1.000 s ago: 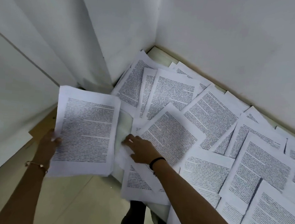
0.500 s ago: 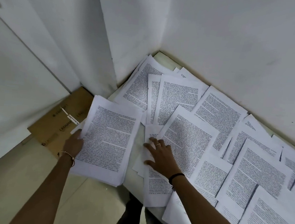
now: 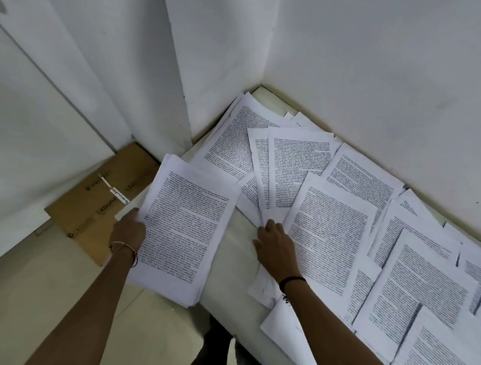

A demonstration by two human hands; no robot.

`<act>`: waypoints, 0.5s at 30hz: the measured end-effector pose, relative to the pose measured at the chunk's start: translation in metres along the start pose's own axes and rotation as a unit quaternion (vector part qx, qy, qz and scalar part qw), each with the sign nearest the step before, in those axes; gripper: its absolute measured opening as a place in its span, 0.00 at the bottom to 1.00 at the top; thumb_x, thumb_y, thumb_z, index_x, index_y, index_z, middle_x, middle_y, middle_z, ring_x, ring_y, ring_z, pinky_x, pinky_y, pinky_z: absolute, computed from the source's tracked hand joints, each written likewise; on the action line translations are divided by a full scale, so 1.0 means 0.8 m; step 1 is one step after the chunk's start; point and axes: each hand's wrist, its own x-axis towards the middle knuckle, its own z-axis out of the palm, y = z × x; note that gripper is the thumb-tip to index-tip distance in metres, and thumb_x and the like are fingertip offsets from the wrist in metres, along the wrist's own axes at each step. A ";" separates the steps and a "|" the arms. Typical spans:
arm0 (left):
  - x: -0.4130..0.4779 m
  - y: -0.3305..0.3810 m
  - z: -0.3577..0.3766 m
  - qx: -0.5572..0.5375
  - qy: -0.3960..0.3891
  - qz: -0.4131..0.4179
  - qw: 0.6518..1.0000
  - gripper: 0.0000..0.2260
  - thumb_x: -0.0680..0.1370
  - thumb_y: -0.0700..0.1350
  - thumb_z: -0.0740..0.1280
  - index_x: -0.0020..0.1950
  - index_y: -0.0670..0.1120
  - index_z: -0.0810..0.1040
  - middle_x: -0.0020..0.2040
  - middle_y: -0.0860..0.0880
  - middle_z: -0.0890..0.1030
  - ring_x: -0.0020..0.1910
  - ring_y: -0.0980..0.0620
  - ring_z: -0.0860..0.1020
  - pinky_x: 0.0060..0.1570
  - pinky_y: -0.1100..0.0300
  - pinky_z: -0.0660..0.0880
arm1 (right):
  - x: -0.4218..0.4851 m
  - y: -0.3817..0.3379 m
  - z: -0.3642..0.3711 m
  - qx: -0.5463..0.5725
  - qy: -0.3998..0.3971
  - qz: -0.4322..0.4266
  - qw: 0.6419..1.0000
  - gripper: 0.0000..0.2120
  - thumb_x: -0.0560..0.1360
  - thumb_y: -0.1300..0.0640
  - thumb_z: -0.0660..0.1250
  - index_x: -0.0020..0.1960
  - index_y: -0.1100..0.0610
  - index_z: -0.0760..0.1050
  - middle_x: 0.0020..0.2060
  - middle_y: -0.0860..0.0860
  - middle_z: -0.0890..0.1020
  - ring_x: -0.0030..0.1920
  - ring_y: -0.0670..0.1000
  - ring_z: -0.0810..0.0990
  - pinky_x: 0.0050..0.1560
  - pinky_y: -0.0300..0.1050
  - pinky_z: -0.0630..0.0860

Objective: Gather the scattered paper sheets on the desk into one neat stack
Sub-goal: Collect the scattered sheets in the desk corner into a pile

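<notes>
1. The left hand (image 3: 129, 230) grips the left edge of a thick stack of white printed paper sheets (image 3: 184, 229). Its fingers are hidden under the pile.
2. That stack is tilted and sits over the near-left corner of the pale, smooth desk (image 3: 231, 271), with its left part hanging out above the floor.
3. The right hand (image 3: 275, 249) lies palm down with its fingers straight, pressing on loose white printed sheets (image 3: 330, 234) just right of the stack.
4. The two hands are apart, with a bare strip of desk between them.
5. The loose sheets cover the desk from the far corner to the near right, overlapping at many angles. Several hang over the near edge.
6. The desk stands in a corner of plain white walls (image 3: 389, 64).
7. A flat brown cardboard box (image 3: 91, 210) lies on the beige floor (image 3: 19, 308), left of the stack and against the wall.
8. A thin metal bangle (image 3: 124, 246) circles the left wrist, and a black band (image 3: 291, 281) circles the right.
</notes>
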 end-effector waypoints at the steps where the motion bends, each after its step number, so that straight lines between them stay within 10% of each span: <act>1: 0.001 -0.001 0.002 0.008 0.017 -0.003 1.000 0.22 0.77 0.36 0.57 0.72 0.42 0.66 0.70 0.39 0.69 0.67 0.35 0.68 0.64 0.45 0.67 | 0.009 -0.004 -0.002 0.006 0.005 -0.019 1.000 0.11 0.65 0.56 0.76 0.44 0.57 0.78 0.46 0.55 0.78 0.43 0.55 0.79 0.29 0.43 0.75; 6: 0.004 -0.007 0.009 0.015 0.078 -0.030 0.996 0.18 0.75 0.35 0.56 0.65 0.40 0.71 0.60 0.34 0.76 0.57 0.33 0.74 0.53 0.43 0.72 | 0.053 -0.039 0.003 -0.007 -0.024 -0.070 0.997 0.26 0.65 0.58 0.73 0.63 0.48 0.76 0.68 0.59 0.72 0.65 0.65 0.73 0.52 0.59 0.76; 15: 0.015 -0.015 0.004 -0.001 0.099 -0.042 0.994 0.17 0.77 0.38 0.57 0.66 0.39 0.71 0.63 0.35 0.74 0.61 0.33 0.72 0.60 0.43 0.70 | 0.116 -0.044 -0.004 -0.107 -0.057 -0.003 0.993 0.29 0.66 0.55 0.72 0.67 0.48 0.73 0.70 0.59 0.70 0.64 0.63 0.74 0.46 0.64 0.77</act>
